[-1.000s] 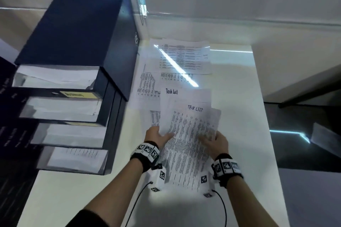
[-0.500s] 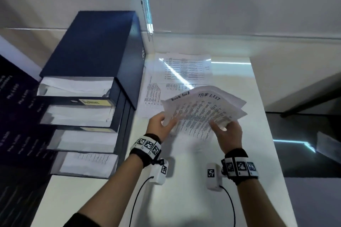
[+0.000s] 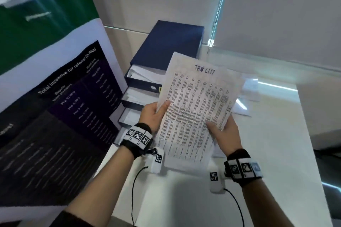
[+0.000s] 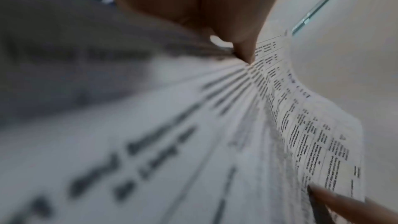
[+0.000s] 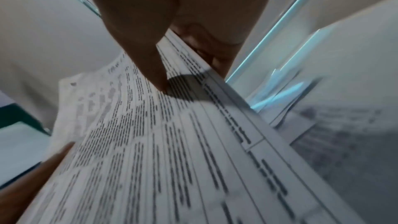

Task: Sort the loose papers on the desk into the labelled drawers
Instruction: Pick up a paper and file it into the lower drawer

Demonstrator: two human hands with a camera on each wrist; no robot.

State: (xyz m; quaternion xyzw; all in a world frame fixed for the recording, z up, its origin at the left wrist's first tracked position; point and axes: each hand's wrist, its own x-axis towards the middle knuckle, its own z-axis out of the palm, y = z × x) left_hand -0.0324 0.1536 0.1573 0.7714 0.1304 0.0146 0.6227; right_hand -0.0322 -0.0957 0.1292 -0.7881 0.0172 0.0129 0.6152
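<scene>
A stack of printed sheets headed "TASK LIST" point(image 3: 197, 108) is held up nearly upright above the white desk point(image 3: 276, 153). My left hand point(image 3: 156, 114) pinches its left edge, thumb on the front. My right hand point(image 3: 223, 131) pinches the lower right edge, thumb on the print. The left wrist view shows the left thumb point(image 4: 243, 43) on the papers point(image 4: 301, 134); the right wrist view shows the right thumb point(image 5: 150, 67) pressing the stack point(image 5: 172, 151). The dark blue drawer unit point(image 3: 166, 46) stands behind, with several drawers pulled out and paper inside.
More loose sheets point(image 3: 247, 94) lie on the desk behind the held stack. A large printed poster board point(image 3: 60, 107) stands at the left, close to the drawers. A blind's bead chain point(image 3: 219, 5) hangs at the back wall.
The stack went from lying on the desk to being lifted and tipped upright in both hands. The head view swung left, bringing the poster into sight.
</scene>
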